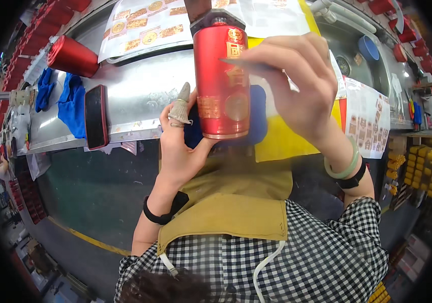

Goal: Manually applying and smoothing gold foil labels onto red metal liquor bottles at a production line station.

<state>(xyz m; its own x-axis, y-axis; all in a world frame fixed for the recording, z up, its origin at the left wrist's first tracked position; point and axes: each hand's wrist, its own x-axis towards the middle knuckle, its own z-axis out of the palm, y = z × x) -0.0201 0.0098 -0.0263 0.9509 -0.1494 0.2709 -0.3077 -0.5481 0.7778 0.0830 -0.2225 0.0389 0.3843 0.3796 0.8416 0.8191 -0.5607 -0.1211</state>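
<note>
A glossy red bottle (211, 76) with gold decals lies lengthwise in front of me, its far end against a dark holder (217, 19). My left hand (183, 146) grips its near end from the left, the thumb at the base. One left finger wears a beige cloth finger cover (180, 107). Over the bottle's right side, my right hand (302, 83) pinches a thin, pointed grey tool (241, 64). Its tip lies over the gold characters; I cannot tell whether it touches them. A blue pad (259, 113) shows beneath the bottle.
Gold decal sheets (147, 22) lie at the back; another printed sheet (367, 113) is at right. On the left are a phone (96, 116), blue cloths (72, 103) and a second red bottle (73, 56). A sink (352, 50) holding a blue bowl (369, 48) stands right.
</note>
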